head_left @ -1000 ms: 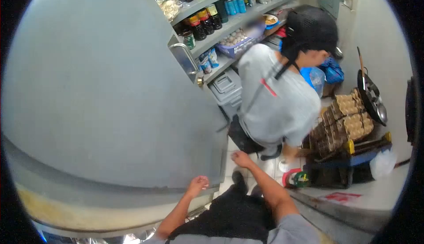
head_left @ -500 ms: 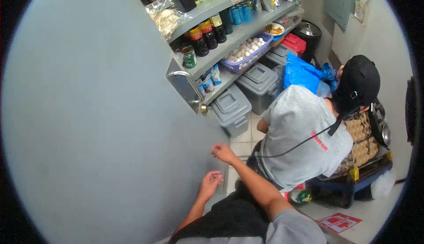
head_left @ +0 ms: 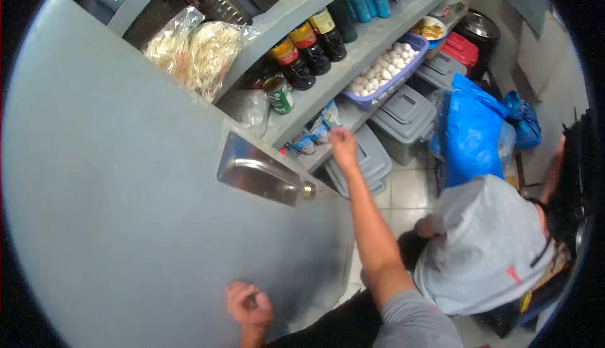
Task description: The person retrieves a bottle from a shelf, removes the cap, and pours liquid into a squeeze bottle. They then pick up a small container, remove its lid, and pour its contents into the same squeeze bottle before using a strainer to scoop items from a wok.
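My right hand (head_left: 343, 143) is stretched forward past the edge of a large grey door (head_left: 126, 209). It hovers just by the blue snack packets (head_left: 313, 131) on a low shelf and holds nothing. My left hand (head_left: 249, 304) is low at the bottom of the view, fingers curled into a fist against the door's face. A steel handle plate (head_left: 255, 170) with a small brass knob (head_left: 307, 190) sits on the door between my two hands.
A person in a grey shirt (head_left: 485, 247) crouches at the right, close to my arm. Grey shelves (head_left: 353, 49) hold sauce bottles, a green can (head_left: 278, 95), bagged noodles (head_left: 201, 49) and a basket of eggs (head_left: 384, 64). Grey lidded bins (head_left: 406, 115) and a blue bag (head_left: 472, 127) stand on the tiled floor.
My right hand rose from waist height and reached forward to the low shelf. My left hand dropped lower against the door. The view swung left and nearer; the crouching person now sits further right.
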`<state>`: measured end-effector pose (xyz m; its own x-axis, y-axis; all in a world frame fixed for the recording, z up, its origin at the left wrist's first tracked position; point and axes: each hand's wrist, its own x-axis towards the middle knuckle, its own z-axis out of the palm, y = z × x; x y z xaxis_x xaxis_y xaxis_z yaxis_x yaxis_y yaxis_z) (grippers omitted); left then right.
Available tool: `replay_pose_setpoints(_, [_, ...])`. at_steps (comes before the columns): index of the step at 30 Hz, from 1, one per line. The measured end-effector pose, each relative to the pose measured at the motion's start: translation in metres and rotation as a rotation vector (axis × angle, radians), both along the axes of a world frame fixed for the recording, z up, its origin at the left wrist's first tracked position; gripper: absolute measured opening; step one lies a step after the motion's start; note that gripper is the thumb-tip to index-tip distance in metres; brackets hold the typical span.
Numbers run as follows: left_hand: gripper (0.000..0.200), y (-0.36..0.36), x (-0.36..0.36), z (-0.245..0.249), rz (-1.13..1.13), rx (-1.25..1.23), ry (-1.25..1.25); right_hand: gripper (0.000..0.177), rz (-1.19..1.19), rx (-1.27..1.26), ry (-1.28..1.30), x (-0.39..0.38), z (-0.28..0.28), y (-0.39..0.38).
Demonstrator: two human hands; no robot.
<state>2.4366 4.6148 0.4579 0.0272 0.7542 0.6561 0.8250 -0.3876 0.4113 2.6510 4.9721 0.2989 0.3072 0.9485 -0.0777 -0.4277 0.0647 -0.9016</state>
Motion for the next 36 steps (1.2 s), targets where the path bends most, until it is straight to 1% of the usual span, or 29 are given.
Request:
replay_pose_setpoints(1, [0.023,0.008,-0.001,0.007,0.026,0.065,0.078,0.026,-0.032,0.040,0.044,0.012,0.010,0.031])
replay_pose_setpoints(2, [0.024,0.014,-0.002,0.013,0.052,0.126,0.157,0.036,-0.061,0.117,-0.091,0.025,0.009,0.067])
replay_pose_setpoints(3, [0.024,0.019,0.000,0.017,0.067,0.124,0.167,0.047,-0.087,0.191,-0.230,0.034,0.006,0.100])
replay_pose_setpoints(5, [0.021,0.024,0.007,0.016,0.064,-0.016,0.445,0.054,-0.099,0.190,-0.320,0.050,0.034,0.135])
replay_pose_setpoints(7, [0.023,0.026,0.006,0.009,0.080,-0.010,0.456,0.057,-0.135,0.198,-0.431,0.059,0.053,0.173])
replay_pose_setpoints(9, [0.026,0.028,0.005,0.007,0.098,-0.004,0.472,0.063,-0.211,0.227,-0.562,0.070,0.058,0.219])
replay_pose_setpoints(11, [0.027,0.029,0.004,0.011,0.039,-0.105,0.472,0.069,-0.162,0.173,-0.579,0.090,0.062,0.268])
replay_pose_setpoints(12, [0.027,0.032,0.004,0.010,0.054,-0.107,0.473,0.071,-0.205,0.131,-0.645,0.096,0.067,0.291])
replay_pose_setpoints(13, [0.023,0.036,0.004,0.008,0.055,-0.040,0.498,0.073,-0.251,0.088,-0.713,0.100,0.069,0.309])
replay_pose_setpoints(14, [0.020,0.039,0.004,0.006,0.053,0.026,0.523,0.074,-0.265,0.097,-0.803,0.103,0.076,0.314])
replay_pose_setpoints(15, [0.020,0.038,0.003,0.003,0.063,0.024,0.522,0.075,-0.280,0.106,-0.894,0.110,0.088,0.316])
replay_pose_setpoints(16, [0.025,0.034,0.002,-0.001,0.082,0.033,0.532,0.077,-0.208,0.108,-0.902,0.118,0.098,0.315])
replay_pose_setpoints(17, [0.030,0.033,0.001,-0.003,0.101,0.046,0.544,0.078,-0.101,0.175,-0.854,0.128,0.093,0.329])
replay_pose_setpoints(19, [0.030,0.031,0.000,-0.005,0.095,0.020,0.542,0.078,0.051,0.227,-0.832,0.139,0.100,0.332])
replay_pose_setpoints(20, [0.030,0.034,0.000,-0.004,0.089,0.012,0.541,0.078,0.053,0.231,-0.830,0.139,0.101,0.335])
replay_pose_setpoints(22, [0.030,0.037,0.000,-0.003,0.076,-0.006,0.544,0.077,0.184,0.276,-0.707,0.143,0.101,0.341])
replay_pose_setpoints(25, [0.030,0.040,0.000,-0.005,0.061,-0.032,0.539,0.076,0.227,0.231,-0.745,0.148,0.114,0.332])
replay_pose_setpoints(26, [0.030,0.040,0.000,-0.005,0.057,-0.040,0.540,0.076,0.226,0.230,-0.748,0.148,0.110,0.335])
replay_pose_setpoints(28, [0.029,0.038,0.000,-0.007,0.045,-0.047,0.538,0.076,0.124,0.301,-0.846,0.147,0.100,0.348])
replay_pose_setpoints(31, [0.029,0.037,-0.002,-0.008,0.033,-0.055,0.543,0.075,0.113,0.383,-0.833,0.152,0.108,0.340])
replay_pose_setpoints(32, [0.029,0.037,-0.002,-0.008,0.032,-0.056,0.544,0.075,0.177,0.445,-0.739,0.156,0.104,0.344])
replay_pose_setpoints(33, [0.029,0.037,-0.003,-0.008,0.030,-0.061,0.542,0.075,0.180,0.446,-0.740,0.157,0.114,0.333])
replay_pose_setpoints(35, [0.029,0.036,-0.004,-0.008,0.030,-0.068,0.541,0.074,0.239,0.298,-0.781,0.164,0.130,0.305])
replay_pose_setpoints(36, [0.029,0.035,-0.004,-0.008,0.026,-0.071,0.539,0.074,0.241,0.296,-0.785,0.167,0.129,0.297])
